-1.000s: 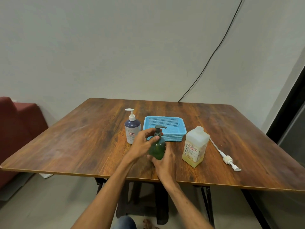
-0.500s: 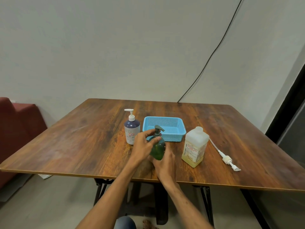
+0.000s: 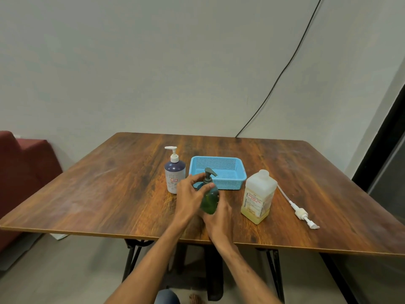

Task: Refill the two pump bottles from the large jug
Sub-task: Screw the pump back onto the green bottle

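Green bottle [image 3: 210, 201] pump [image 3: 208, 172] turned, jug [image 3: 259, 189] "BIOCHEK CHG"

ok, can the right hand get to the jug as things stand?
Probably yes. The jug stands upright just right of the right hand, with only bare table between. But that hand holds the green bottle, so it would have to let go first.

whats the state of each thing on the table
green bottle: pump on, held by both hands
left hand: holds its pump neck
right hand: holds its body
purple bottle: upright, pump on, untouched
jug: upright, uncapped, liquid low
loose pump: lying flat right of jug
blue basket: upright
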Available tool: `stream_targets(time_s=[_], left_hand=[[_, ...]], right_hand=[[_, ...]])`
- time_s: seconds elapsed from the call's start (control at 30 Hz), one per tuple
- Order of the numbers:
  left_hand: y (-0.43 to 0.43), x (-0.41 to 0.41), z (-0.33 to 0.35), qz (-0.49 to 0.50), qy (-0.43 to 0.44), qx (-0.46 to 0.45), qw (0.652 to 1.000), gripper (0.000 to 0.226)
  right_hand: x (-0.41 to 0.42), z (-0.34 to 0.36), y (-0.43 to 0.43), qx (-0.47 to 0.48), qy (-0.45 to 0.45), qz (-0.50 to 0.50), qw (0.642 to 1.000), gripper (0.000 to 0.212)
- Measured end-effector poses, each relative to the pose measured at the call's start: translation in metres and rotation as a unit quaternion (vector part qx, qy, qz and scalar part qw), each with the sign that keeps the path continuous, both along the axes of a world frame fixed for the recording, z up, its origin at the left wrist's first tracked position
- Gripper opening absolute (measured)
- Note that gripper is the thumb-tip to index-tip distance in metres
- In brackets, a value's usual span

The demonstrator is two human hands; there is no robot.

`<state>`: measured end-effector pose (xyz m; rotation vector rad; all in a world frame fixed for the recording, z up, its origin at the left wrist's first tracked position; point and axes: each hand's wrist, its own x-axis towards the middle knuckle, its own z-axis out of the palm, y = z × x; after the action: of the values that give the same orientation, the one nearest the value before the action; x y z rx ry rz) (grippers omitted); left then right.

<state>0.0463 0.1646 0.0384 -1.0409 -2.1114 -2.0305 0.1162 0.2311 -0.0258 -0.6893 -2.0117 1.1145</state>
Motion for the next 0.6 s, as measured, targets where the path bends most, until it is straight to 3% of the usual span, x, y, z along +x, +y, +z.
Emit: stream_targets(time_s=[0.4,0.6], left_hand=[[-0.002,-0.009,0.000,-0.057,-0.028,-0.018,0.998,0.036],[-0.008,-0.012,0.000,-0.072,-0.035,-0.041,0.996,0.051]], right_hand=[[0.003,0.001,0.001,0.010,-0.017,-0.001,1.000,0.074],[0.007,0.006,0.010,-0.038,-0.010,0.050,0.998,0.073]])
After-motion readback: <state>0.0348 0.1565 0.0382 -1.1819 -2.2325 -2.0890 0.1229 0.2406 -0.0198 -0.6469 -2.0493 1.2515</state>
